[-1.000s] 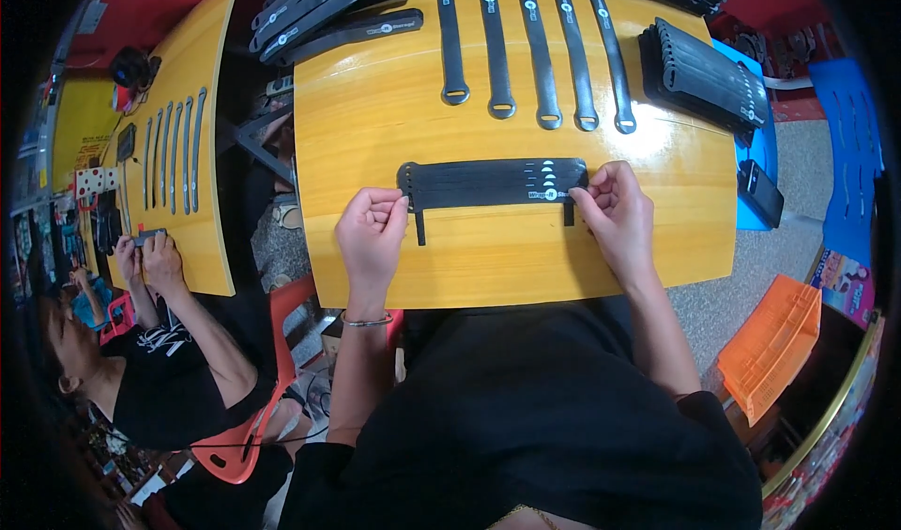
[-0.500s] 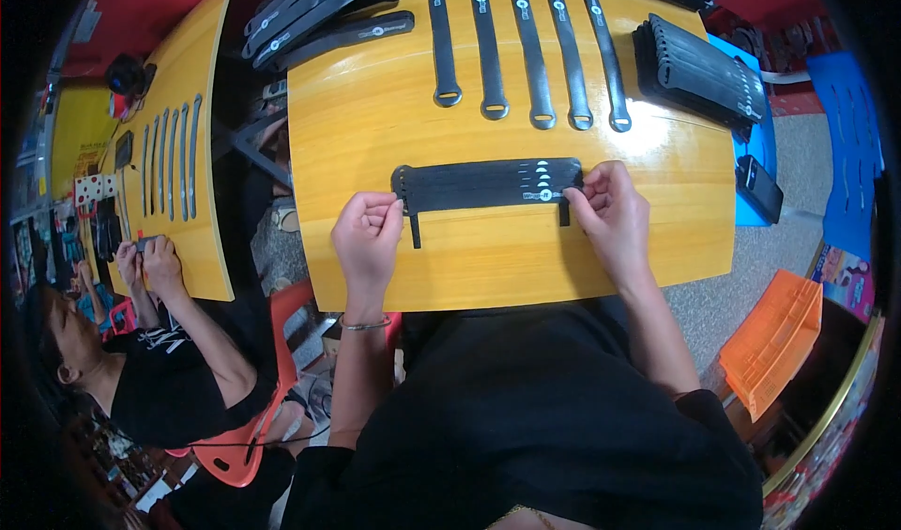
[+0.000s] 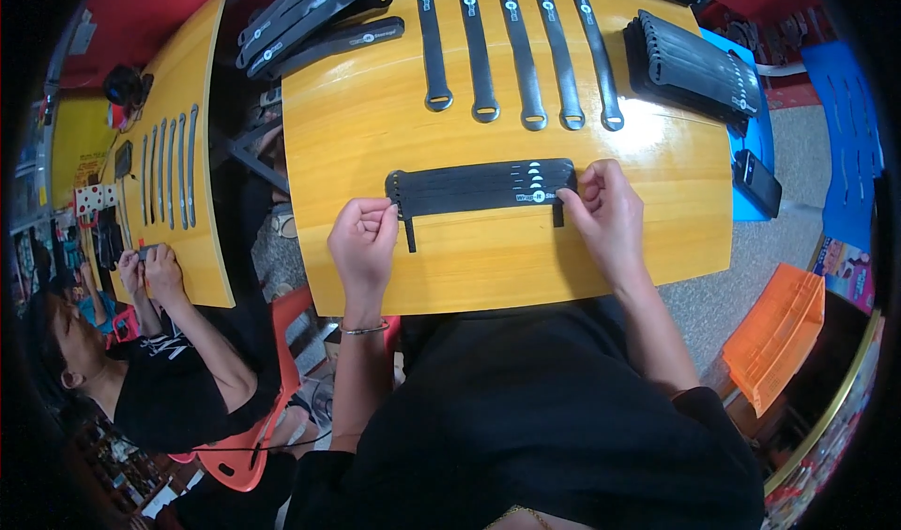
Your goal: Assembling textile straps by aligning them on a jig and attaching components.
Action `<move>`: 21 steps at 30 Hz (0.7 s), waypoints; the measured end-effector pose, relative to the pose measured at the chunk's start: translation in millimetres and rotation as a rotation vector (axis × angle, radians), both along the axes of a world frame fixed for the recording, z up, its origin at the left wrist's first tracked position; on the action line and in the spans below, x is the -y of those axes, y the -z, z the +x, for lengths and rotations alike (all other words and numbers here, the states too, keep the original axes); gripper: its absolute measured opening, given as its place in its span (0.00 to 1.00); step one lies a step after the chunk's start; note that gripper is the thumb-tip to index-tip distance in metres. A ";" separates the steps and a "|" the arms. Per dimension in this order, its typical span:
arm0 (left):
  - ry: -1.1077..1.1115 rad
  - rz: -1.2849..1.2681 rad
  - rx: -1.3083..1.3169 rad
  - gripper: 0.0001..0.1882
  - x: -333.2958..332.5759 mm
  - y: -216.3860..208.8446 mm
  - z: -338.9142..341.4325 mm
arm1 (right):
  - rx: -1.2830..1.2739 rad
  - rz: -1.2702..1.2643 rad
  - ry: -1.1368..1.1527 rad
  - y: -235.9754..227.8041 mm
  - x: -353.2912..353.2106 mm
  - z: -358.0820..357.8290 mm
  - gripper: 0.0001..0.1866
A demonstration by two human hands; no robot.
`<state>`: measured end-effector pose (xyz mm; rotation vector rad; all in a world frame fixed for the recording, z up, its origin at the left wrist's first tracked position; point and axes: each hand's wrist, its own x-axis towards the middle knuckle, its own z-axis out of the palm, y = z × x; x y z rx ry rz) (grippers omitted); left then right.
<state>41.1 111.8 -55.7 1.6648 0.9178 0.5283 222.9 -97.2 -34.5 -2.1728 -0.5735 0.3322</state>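
In front of me on the yellow table [image 3: 488, 276] lies a row of overlapping black straps [image 3: 460, 192], flat and sideways, with rounded looped ends at the left and white print near the right. My left hand [image 3: 362, 248] is closed in a pinch at the near left corner of these straps. My right hand [image 3: 610, 225] rests its thumb on the near right corner, its other fingers curled beside the right end. Two short black strips, a left strip [image 3: 411, 237] and a right strip [image 3: 558, 215], stick out under the near edge.
Several single straps [image 3: 477, 51] lie spread at the back. A strap pile [image 3: 324, 18] stands back left, another stack [image 3: 699, 70] back right. A black phone-like device [image 3: 756, 184] is on the blue surface [image 3: 749, 213] at right. A co-worker [image 3: 174, 361] handles something at the left table [image 3: 211, 248].
The view has shifted slightly. My left hand stays at the left corner; my right fingers sit a little farther off the right end, with the thumb still on the straps.
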 end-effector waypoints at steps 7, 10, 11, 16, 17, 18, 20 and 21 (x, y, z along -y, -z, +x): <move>0.000 -0.022 0.027 0.04 0.3 1.1 0.4 | -0.011 0.026 -0.002 1.0 1.0 0.6 0.15; -0.003 -0.022 0.026 0.04 1.0 0.7 -0.2 | 0.005 0.031 0.003 3.2 0.7 0.2 0.15; -0.008 -0.027 0.026 0.04 1.1 0.5 -1.0 | -0.013 0.047 -0.003 3.3 0.0 0.1 0.14; -0.020 -0.024 0.035 0.06 3.3 -5.1 -1.7 | -0.070 0.097 -0.007 11.3 7.9 4.1 0.11; -0.044 -0.069 0.036 0.07 5.6 -8.8 -2.1 | -0.178 0.184 0.014 11.6 12.1 5.5 0.11; -0.043 -0.069 0.040 0.07 7.8 -7.6 -5.4 | -0.286 0.271 0.034 11.8 15.5 5.6 0.10; -0.070 0.216 0.029 0.14 12.9 -3.8 -12.6 | -0.135 0.250 -0.009 11.2 21.6 2.6 0.13; -0.068 0.218 0.029 0.14 17.5 -10.9 -13.6 | 0.008 0.228 -0.052 11.7 25.0 -0.2 0.16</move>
